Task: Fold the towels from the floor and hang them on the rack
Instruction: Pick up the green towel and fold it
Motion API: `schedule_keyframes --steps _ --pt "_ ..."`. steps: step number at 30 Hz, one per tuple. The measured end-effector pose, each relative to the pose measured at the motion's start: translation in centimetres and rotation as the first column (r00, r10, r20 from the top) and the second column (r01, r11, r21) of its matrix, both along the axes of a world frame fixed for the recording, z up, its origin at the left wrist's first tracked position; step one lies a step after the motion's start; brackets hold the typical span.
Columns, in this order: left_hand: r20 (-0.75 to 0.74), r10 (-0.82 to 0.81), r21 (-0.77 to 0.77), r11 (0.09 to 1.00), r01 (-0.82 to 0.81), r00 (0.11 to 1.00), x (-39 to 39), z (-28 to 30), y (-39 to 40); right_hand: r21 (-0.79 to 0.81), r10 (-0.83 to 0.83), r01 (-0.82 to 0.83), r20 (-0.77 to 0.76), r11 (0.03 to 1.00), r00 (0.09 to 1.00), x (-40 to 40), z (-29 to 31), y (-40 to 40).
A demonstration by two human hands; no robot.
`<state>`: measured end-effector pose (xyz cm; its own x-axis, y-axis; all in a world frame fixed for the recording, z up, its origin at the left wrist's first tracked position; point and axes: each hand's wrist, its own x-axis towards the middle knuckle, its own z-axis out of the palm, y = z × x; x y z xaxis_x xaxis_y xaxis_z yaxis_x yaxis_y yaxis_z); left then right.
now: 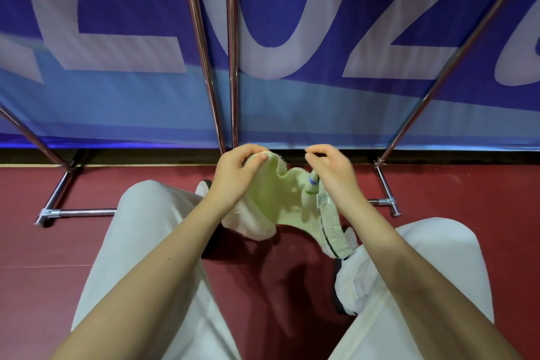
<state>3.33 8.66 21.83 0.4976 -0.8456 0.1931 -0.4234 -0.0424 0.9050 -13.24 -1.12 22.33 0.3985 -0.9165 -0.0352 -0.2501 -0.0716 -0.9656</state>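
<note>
head view: pale towel [280,202] pinched btwn left hand [236,175] & right hand [333,175]

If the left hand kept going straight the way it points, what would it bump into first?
Probably the metal poles of the rack just beyond the left hand, then the blue banner behind. Depth is hard to judge. It grips the pale green towel.

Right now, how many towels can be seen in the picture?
1. A pale green towel hangs between the left hand and the right hand, both gripping its top edge, above the red floor. Others may lie hidden outside the view.
</note>
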Motion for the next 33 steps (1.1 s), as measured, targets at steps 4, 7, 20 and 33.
schedule_keyframes --steps 4,7,20,33 --pt "0.014 -0.098 -0.007 0.995 0.098 0.995 -0.8 0.1 0.0 -0.048 0.208 -0.208 -0.012 0.977 0.978 1.4 -0.1 1.4" --pt "-0.033 -0.094 -0.038 0.995 0.092 0.995 -1.0 0.5 -0.1 -0.038 0.311 -0.313 -0.051 0.949 0.949 2.4 -0.6 1.9" --pt "0.011 -0.022 0.033 0.999 0.022 1.000 -0.5 1.0 -1.3 -0.120 0.094 -0.093 0.003 0.988 0.996 3.7 0.4 0.5" --pt "0.217 -0.024 0.186 0.982 -0.017 0.976 2.5 0.8 -0.2 0.171 -0.415 0.393 0.119 0.903 0.902 0.5 0.0 -4.2"
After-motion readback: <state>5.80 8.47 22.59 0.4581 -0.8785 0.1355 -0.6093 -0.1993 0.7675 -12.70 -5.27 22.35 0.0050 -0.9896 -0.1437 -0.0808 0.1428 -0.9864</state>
